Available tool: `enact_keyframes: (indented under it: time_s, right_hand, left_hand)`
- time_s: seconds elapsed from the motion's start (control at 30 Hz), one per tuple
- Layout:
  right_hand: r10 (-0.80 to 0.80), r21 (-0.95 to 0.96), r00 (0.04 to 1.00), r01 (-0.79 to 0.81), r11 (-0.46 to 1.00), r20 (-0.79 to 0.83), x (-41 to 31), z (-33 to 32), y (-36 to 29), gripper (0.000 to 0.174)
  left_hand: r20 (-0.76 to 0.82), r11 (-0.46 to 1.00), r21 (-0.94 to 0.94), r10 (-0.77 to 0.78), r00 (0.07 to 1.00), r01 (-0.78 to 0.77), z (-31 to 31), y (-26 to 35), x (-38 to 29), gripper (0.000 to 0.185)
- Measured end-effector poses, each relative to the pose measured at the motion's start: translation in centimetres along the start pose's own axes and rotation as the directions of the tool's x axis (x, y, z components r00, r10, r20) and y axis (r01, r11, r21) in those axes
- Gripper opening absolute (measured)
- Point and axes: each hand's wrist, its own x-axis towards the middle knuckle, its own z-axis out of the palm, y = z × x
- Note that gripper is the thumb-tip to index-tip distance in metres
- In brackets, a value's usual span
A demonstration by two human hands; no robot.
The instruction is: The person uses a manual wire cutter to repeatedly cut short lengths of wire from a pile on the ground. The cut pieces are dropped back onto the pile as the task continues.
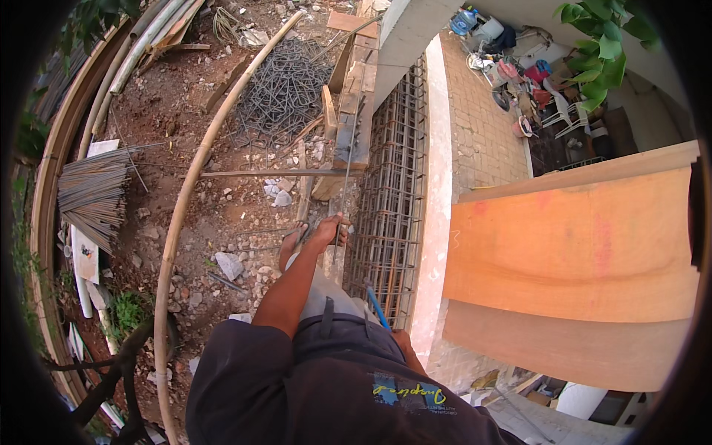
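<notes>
My left hand (pixel 332 229) is closed around a thin steel reinforcing bar (pixel 350 158). The bar runs away from me along a heavy timber bench (pixel 351 146) with metal pins in its top, and its near end sticks out below my fist. Low by my right hip, my right hand (pixel 401 338) grips a blue tool handle (pixel 379 310); the tool's working end cannot be made out. Just right of my left hand lies a long cage of tied rebar (pixel 386 206). My bare left foot (pixel 292 242) is on the rubble, beside a bent bar.
A heap of bent rebar stirrups (pixel 283 83) and a bundle of cut rods (pixel 94 194) lie to the left. A bamboo pole (pixel 177 222) curves across the ground. A low wall (pixel 439 222) edges the cage, with orange plywood sheets (pixel 567 239) beyond. A concrete column (pixel 409 39) rises ahead.
</notes>
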Motion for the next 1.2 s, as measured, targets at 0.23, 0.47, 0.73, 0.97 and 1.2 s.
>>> enact_keyframes:
  time_s: [0.23,0.47,0.73,0.97,1.2]
  right_hand:
    - [-0.086,0.132,0.983,0.108,0.985,-0.162,-2.7,-3.2,-6.1,0.053]
    - [-0.132,0.648,0.99,0.136,0.749,-0.056,-0.7,-9.4,-14.8,0.02]
    - [-0.179,0.064,0.935,0.208,0.976,-0.306,6.3,-23.2,-29.3,0.061]
    - [-0.295,-0.082,0.927,0.284,0.955,-0.232,15.0,-31.2,-34.5,0.062]
    - [-0.416,-0.222,0.902,0.384,0.896,-0.119,20.6,-36.1,-38.1,0.061]
  left_hand:
    - [-0.057,1.0,-0.009,0.004,0.998,-0.004,1.0,0.4,-0.7,0.044]
    - [-0.122,1.0,0.019,-0.008,0.992,0.011,0.8,0.2,0.4,0.044]
    - [-0.1,0.997,-0.009,-0.078,0.992,0.078,0.9,1.5,0.0,0.044]
    - [-0.044,0.986,-0.1,-0.138,0.989,0.133,0.7,1.5,0.9,0.043]
    - [-0.039,0.979,-0.134,-0.163,0.986,0.156,0.2,2.1,1.4,0.042]
